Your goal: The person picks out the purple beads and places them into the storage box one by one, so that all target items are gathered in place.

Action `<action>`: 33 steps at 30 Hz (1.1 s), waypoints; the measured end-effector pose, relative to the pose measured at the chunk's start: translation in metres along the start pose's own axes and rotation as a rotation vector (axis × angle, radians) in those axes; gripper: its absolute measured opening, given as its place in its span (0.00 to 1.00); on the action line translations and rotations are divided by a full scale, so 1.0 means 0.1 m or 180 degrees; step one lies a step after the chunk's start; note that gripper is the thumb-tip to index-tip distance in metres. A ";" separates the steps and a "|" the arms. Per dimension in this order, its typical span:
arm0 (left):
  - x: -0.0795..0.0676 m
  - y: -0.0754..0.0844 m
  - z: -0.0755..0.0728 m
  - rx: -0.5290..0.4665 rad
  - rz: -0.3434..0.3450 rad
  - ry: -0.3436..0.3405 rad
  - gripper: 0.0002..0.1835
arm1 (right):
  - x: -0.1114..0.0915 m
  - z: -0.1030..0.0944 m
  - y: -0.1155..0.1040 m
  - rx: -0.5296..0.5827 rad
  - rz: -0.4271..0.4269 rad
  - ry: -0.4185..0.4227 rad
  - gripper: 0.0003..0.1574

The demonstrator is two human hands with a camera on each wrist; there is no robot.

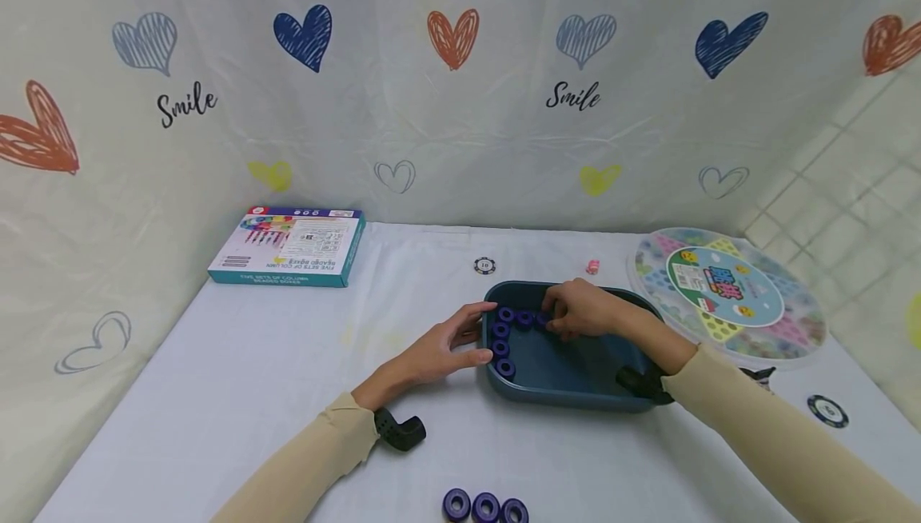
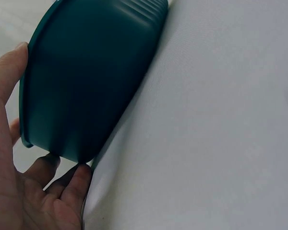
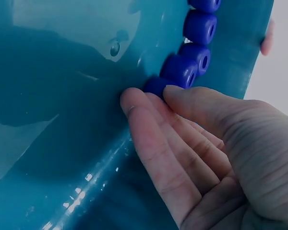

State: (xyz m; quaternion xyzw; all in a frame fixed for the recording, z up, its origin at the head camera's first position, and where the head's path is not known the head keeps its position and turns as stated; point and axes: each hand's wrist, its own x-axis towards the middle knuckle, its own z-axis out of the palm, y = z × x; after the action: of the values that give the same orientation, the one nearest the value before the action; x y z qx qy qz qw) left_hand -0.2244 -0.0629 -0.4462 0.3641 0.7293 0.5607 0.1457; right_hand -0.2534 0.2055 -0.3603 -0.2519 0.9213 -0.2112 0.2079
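Observation:
A dark teal tray (image 1: 568, 397) with raised sides sits on the white cloth. My left hand (image 1: 440, 347) holds its left end, thumb on the rim and fingertips against the tray wall (image 2: 81, 86). Inside, my right hand (image 1: 584, 309) pinches a purple bead (image 3: 155, 86) between thumb and fingers, low by the back wall. This bead closes up to a line of purple beads (image 3: 200, 26) with holes through them. The line runs along the tray's left side and turns the corner along the back. Three more purple beads (image 1: 485, 506) lie in a row at the front of the table.
A flat game box (image 1: 288, 247) lies at the back left. To the right of the tray is a round, colourful board package (image 1: 727, 291). Poker chips (image 1: 484, 265) and a small pink piece (image 1: 593, 267) lie around the tray. A patterned curtain (image 1: 460, 107) hangs behind.

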 end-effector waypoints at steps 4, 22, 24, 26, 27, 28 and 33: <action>-0.01 0.06 0.01 -0.0044 -0.0007 -0.0020 0.36 | 0.01 0.02 0.02 0.0010 -0.0009 0.0049 0.15; -0.05 0.23 -0.02 -0.0103 0.0067 -0.0076 0.37 | -0.21 -0.11 -0.37 -0.0423 -0.0352 0.0383 0.13; -0.03 0.15 -0.02 -0.0065 0.0048 -0.0055 0.37 | -0.27 -0.09 -0.47 -0.0496 -0.0436 0.0422 0.12; -0.02 0.08 -0.02 -0.0013 0.0033 -0.0041 0.36 | -0.35 -0.05 -0.58 -0.0584 -0.0561 0.0473 0.12; -0.01 0.04 -0.02 -0.0011 0.0028 -0.0039 0.36 | -0.39 -0.02 -0.64 -0.0608 -0.0620 0.0491 0.12; 0.00 0.03 -0.02 -0.0007 0.0035 -0.0039 0.36 | -0.44 0.01 -0.70 -0.0628 -0.0673 0.0506 0.11; 0.01 0.00 -0.01 -0.0042 0.0139 -0.0060 0.36 | -0.62 0.19 -0.91 -0.0680 -0.0942 0.0527 0.09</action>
State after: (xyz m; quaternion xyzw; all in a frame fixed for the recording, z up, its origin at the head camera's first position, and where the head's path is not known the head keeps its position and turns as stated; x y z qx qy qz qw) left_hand -0.2260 -0.0630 -0.4451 0.3843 0.7160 0.5650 0.1428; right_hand -0.1615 0.1626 -0.3137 -0.3870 0.9053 -0.1605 0.0703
